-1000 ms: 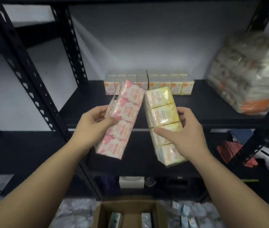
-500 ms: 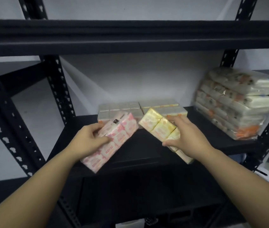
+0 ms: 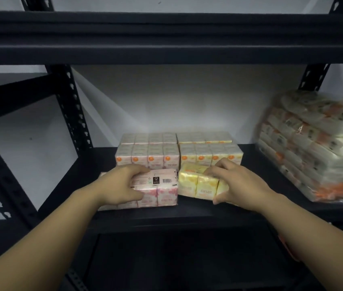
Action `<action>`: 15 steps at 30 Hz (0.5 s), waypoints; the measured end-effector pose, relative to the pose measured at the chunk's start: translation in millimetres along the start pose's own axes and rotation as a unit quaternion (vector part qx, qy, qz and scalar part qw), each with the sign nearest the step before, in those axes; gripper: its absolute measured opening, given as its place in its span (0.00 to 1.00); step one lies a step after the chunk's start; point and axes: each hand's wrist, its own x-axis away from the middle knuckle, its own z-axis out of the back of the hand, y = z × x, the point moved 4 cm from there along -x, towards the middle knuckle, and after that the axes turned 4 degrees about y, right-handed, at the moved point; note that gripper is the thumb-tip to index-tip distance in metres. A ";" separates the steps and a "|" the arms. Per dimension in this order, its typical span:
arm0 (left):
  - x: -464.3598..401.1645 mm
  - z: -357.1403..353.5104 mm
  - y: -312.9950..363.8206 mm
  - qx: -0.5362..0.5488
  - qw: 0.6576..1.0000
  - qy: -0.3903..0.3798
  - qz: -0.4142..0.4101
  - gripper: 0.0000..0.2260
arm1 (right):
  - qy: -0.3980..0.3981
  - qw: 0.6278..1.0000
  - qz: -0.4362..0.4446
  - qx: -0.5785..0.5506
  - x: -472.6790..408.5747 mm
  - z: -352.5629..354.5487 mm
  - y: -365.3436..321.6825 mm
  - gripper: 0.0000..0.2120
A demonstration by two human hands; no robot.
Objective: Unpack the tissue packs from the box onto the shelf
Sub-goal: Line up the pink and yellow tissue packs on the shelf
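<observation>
Head view: my left hand [image 3: 120,185] grips a glossy pink pack [image 3: 155,186], my right hand [image 3: 235,183] a yellow pack [image 3: 197,182], side by side on the black metal shelf [image 3: 187,213].

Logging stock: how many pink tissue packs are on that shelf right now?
3. One pink pack at the front under the left hand; one behind it; one at the back. More may be hidden.
</observation>
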 end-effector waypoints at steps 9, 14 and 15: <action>-28.5 -30.7 22.1 -0.065 0.997 0.031 -0.010 0.42 | 0.036 0.995 0.034 -0.092 1.5 -0.6 38.5 0.35; -30.9 -25.5 29.5 -0.034 0.999 0.018 -0.014 0.42 | 0.038 0.994 0.017 -0.098 -5.9 2.5 32.0 0.32; -29.0 -21.0 26.9 -0.022 1.000 0.020 -0.006 0.40 | 0.042 0.994 0.018 -0.097 -9.5 2.1 23.7 0.32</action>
